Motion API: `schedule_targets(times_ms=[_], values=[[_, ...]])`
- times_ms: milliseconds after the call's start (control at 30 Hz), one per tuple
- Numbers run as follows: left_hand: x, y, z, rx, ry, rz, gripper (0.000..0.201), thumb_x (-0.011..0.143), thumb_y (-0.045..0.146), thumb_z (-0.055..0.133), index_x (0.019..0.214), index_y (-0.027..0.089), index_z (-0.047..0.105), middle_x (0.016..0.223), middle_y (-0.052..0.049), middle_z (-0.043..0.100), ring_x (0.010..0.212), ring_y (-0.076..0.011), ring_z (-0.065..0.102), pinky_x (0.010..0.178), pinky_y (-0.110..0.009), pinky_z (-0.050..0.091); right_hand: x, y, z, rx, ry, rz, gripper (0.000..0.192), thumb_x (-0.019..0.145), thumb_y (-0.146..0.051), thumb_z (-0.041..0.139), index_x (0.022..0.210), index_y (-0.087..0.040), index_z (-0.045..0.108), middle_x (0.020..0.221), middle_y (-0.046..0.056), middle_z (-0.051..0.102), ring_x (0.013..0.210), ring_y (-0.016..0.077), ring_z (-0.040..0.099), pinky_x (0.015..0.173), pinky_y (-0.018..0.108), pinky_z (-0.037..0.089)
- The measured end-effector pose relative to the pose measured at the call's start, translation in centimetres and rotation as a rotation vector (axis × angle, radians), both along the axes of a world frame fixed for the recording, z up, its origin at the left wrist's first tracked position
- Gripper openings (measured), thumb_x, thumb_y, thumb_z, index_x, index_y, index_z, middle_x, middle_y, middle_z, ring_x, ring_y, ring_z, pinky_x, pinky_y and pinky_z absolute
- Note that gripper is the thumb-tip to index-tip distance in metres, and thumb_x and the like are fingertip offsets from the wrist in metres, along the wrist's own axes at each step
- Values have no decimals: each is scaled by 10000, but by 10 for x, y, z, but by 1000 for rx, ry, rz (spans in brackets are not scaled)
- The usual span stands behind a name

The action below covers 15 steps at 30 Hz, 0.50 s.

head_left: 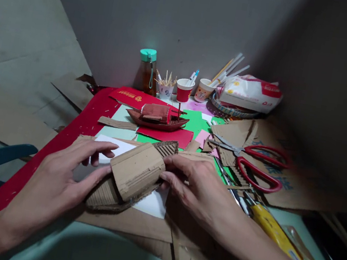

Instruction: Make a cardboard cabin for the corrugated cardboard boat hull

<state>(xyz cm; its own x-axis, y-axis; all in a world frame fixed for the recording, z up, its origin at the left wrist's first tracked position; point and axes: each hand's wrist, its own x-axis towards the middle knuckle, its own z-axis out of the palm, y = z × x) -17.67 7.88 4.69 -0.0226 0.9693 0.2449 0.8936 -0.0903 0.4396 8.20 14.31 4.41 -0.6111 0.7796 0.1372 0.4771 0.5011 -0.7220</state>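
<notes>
A cardboard model boat point(135, 172) lies tilted over white paper, its curved cardboard canopy set on a ridged corrugated hull. My right hand point(198, 183) grips the canopy's right edge between thumb and fingers. At the left end, my left hand point(76, 171) has its thumb against the boat and its fingers apart from the thumb, curled in the air. Behind them stands a finished-looking reddish-brown model boat point(158, 118) with a canopy and a short mast. Flat cardboard pieces point(131, 223) lie beneath the cardboard boat.
Red-handled scissors point(257, 184) and a yellow utility knife point(273, 229) lie at right beside cardboard sheets point(260, 131). Along the wall stand a bottle point(146, 72), cups of toothpicks point(165, 92), pens point(184, 92) and sticks point(203, 91), and a tissue pack point(249, 94).
</notes>
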Motion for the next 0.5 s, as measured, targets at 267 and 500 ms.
schedule_targets(times_ms=[267,500], values=[[11,-20,0,28,-73,74,281,870,574,589,915,301,641,891,10,684,801,-232,623,729,-343,460,1,-1,0,71,-7,14,200,953,-101,561,988,-196,733,902,41,781,795,178,692,716,271,459],[9,-38,-7,150,-69,100,218,902,499,580,918,295,655,951,1,684,884,-233,627,845,-341,467,18,1,19,147,3,-71,198,947,-106,569,1057,-176,718,914,44,774,814,189,694,716,281,455]])
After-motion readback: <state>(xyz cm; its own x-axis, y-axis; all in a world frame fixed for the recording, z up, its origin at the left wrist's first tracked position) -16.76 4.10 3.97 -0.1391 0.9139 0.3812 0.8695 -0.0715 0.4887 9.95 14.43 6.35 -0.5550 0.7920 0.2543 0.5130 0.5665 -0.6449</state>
